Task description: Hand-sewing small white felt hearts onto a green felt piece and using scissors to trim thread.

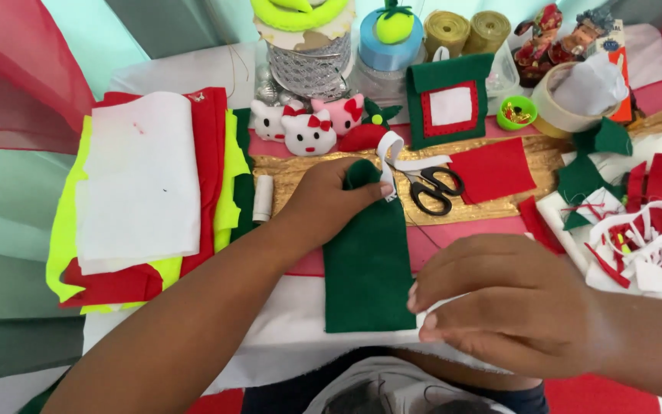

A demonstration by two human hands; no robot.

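Observation:
A long green felt piece (368, 268) lies flat in the middle of the table, its rounded top pointing away from me. My left hand (331, 201) rests on its upper end, fingers pinching the felt near a white strip (394, 153). My right hand (499, 303) presses its fingertips on the felt's lower right edge. Black-handled scissors (432, 190) lie just right of my left hand on a gold ribbon band (293, 170).
A stack of white, red and yellow-green felt sheets (143, 192) lies at left. Small white and pink cat figures (308, 126), ribbon spools (309, 54), a green felt pocket (447, 100), a tape roll (557, 103) stand behind. Red, white and green scraps (637, 222) pile at right. A white thread spool (263, 198) lies nearby.

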